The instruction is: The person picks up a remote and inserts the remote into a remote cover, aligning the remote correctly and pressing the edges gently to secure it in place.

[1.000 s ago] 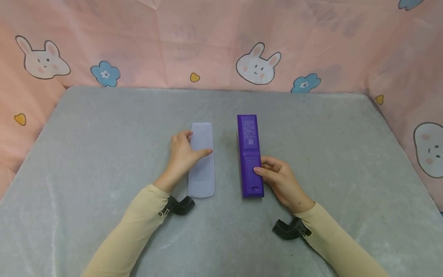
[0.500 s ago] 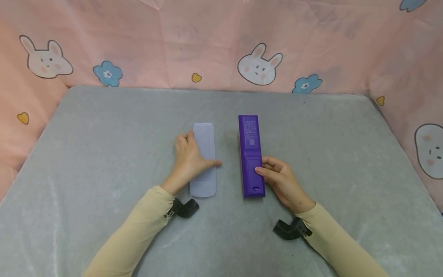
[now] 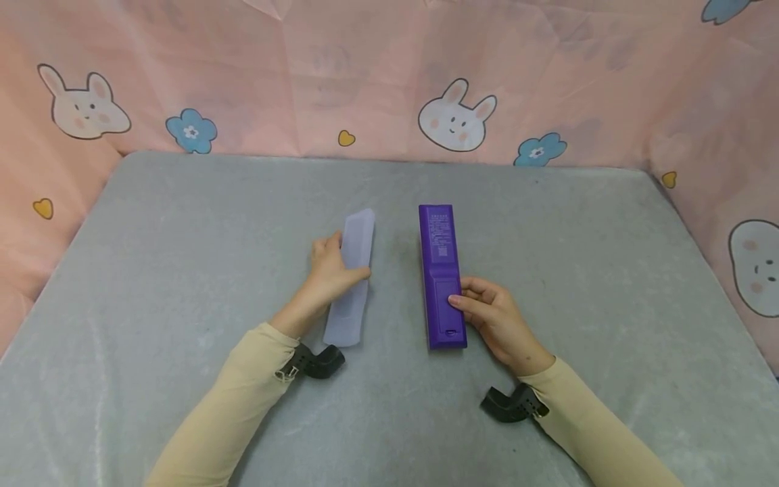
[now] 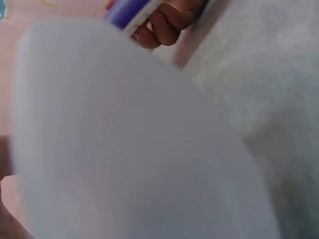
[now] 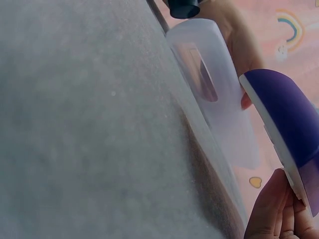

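Note:
My left hand (image 3: 328, 276) grips a translucent whitish remote-control sleeve (image 3: 360, 233) by its long sides, thumb on the right edge. The sleeve is tilted on its side, and in the right wrist view a cut-out window shows in the sleeve (image 5: 229, 124). To its right, a purple remote control (image 3: 439, 270) is back side up, showing printed text and a battery cover. My right hand (image 3: 499, 318) pinches its right edge near the lower half, thumb on top. The remote (image 5: 284, 109) shows a white front side in the right wrist view. The sleeve (image 4: 114, 129) fills most of the left wrist view.
A grey cloth-covered table (image 3: 213, 237) lies under both hands. Behind and beside it hangs a pink curtain (image 3: 365, 67) with rabbits and flowers. Black straps with camera mounts (image 3: 325, 363) are on both wrists.
The sleeve lay flat beneath my left hand; now it is gripped and tilted, its far end leaning right. The left thumb has closed onto its right edge. Right hand and remote hold still.

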A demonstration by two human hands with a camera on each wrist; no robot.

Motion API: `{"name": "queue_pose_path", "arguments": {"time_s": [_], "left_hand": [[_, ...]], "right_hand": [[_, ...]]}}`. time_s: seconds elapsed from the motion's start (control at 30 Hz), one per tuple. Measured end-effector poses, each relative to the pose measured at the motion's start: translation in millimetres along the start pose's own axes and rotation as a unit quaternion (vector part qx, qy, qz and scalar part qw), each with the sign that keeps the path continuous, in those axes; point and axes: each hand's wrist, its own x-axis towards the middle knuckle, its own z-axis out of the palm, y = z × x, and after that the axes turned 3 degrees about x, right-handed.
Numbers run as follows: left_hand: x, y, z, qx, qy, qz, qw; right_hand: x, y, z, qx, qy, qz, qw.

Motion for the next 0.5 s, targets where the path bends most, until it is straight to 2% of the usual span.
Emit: {"name": "queue_pose_path", "arguments": {"time_s": [0.1,0.23,0.4,0.47,0.5], "left_hand": [[-0.2,0.6,-2.4,-0.057,-0.015,-0.019,0.9981],[0.4,-0.7,-3.6,-0.141,-0.036,-0.021,0.9892],[1.7,-4.0,-4.9,-0.226,-0.059,-0.011,0.9724],[2.4,-6.9,-6.2,-0.27,-0.075,0.005,0.9598],[2.6,-8.4,-6.9,-0.298,-0.089,0.012,0.9504]], "right_hand": [[-0.1,0.0,0.1,0.0,0.003,0.002,1.0],[-0.1,-0.3,0.3,0.002,0.006,0.004,1.0],[-0.1,-1.0,0.7,0.004,0.001,0.003,1.0],[-0.1,-1.2,0.8,0.003,0.0,0.004,1.0],[-0.2,-1.2,0.8,0.003,0.0,0.004,1.0]]}}
